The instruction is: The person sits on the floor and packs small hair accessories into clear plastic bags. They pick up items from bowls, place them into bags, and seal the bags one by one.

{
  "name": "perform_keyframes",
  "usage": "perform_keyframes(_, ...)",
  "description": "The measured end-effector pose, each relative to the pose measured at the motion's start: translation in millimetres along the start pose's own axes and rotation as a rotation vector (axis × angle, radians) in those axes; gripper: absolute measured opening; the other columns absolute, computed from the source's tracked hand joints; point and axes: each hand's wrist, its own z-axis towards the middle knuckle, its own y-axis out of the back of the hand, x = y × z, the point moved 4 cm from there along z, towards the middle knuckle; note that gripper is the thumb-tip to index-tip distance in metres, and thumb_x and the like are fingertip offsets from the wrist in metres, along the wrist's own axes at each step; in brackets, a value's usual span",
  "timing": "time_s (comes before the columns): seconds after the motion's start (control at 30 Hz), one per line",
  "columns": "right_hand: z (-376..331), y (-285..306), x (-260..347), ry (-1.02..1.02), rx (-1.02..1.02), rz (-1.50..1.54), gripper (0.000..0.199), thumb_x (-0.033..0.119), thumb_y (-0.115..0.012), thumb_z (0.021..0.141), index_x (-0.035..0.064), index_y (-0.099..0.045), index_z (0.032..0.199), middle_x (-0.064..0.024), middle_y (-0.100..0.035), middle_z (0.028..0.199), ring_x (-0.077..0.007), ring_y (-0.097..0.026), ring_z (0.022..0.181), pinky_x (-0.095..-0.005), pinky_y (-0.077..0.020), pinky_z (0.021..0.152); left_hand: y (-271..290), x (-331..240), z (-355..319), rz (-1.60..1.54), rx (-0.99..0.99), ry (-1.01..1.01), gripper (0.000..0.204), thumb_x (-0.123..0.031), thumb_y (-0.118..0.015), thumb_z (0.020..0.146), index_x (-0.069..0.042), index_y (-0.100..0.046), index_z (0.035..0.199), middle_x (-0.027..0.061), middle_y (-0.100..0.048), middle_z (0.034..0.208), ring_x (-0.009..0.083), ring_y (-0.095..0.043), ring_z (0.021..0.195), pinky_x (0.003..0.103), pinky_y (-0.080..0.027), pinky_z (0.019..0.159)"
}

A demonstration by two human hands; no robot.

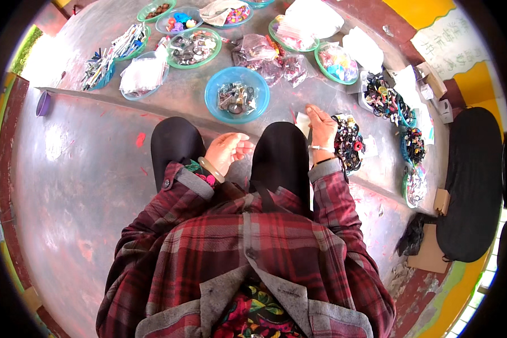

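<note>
Between my knees, my left hand (228,151) hangs with its fingers loosely bent and apart, and nothing shows in it. My right hand (322,127) is beyond my right knee, thumb and fingers pressed together; what they hold, if anything, is too small to make out. A small cream-coloured piece (302,122) lies against the thumb side of that hand; whether it is gripped I cannot tell. Just right of the hand is a pile of dark hair ties (349,143) with coloured bits. Ahead of my knees stands a blue plastic basin (211,96) with small bagged items and dark rings inside.
Farther off are a green basin (215,56) of small packets, bagged goods (259,53), a basin with white cloth (143,76) and bundles of thin sticks (98,69). More hair ties (380,96) fill containers at right. A black oval cushion (470,186) and a purple bowl (43,105) flank the area.
</note>
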Motion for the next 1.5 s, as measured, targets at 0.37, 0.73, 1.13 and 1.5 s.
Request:
perform_keyframes(0.37, -121.8, -76.2, 52.2, 1.069, 0.540, -0.473, 0.023, -0.003, -0.061, 0.070, 0.0011, -0.063, 0.092, -0.0144, -0.061, 0.097, -0.0275, -0.060, 0.090, -0.0327, -0.0492, 0.075, -18.5, -19.0, -12.3, -0.221, 0.219, -0.096, 0.037, -0.034, -0.044, 0.090, -0.004, -0.054, 0.109, 0.0028, -0.060, 0.103, 0.0105, -0.057, 0.088, 0.022, -0.042, 0.064)
perform_keyframes(0.73, -95.7, -57.1, 14.5, -0.210, 0.522, 0.198, 0.024, 0.015, -0.054, 0.084, -0.0002, -0.059, 0.101, -0.0058, -0.062, 0.096, -0.0122, -0.057, 0.084, -0.0238, -0.0418, 0.074, -14.1, -22.4, -13.9, 0.063, -0.024, -0.273, 0.025, -0.019, -0.047, 0.090, -0.002, -0.057, 0.105, 0.0084, -0.061, 0.099, 0.0125, -0.058, 0.088, 0.023, -0.042, 0.067)
perform_keyframes(1.13, -93.8, -66.3, -4.8, -0.432, 0.684, 0.196, 0.016, 0.010, -0.063, 0.078, -0.0026, -0.065, 0.088, -0.0089, -0.064, 0.075, -0.0138, -0.058, 0.071, -0.0248, -0.0429, 0.069, -7.5, -8.4, -4.8, 0.145, -0.013, -0.182, 0.019, -0.017, -0.058, 0.084, -0.004, -0.060, 0.098, 0.0026, -0.061, 0.091, 0.0083, -0.054, 0.080, 0.021, -0.041, 0.068)
perform_keyframes(1.5, -87.9, -68.0, -6.3, -0.395, 0.652, 0.211, 0.012, 0.006, -0.063, 0.075, -0.0027, -0.066, 0.082, -0.0091, -0.065, 0.074, -0.0134, -0.059, 0.070, -0.0254, -0.0445, 0.070, -6.8, -7.0, -4.4, 0.229, -0.006, -0.203, 0.017, -0.015, -0.059, 0.083, -0.003, -0.060, 0.094, 0.0029, -0.062, 0.086, 0.0074, -0.054, 0.076, 0.021, -0.042, 0.065)
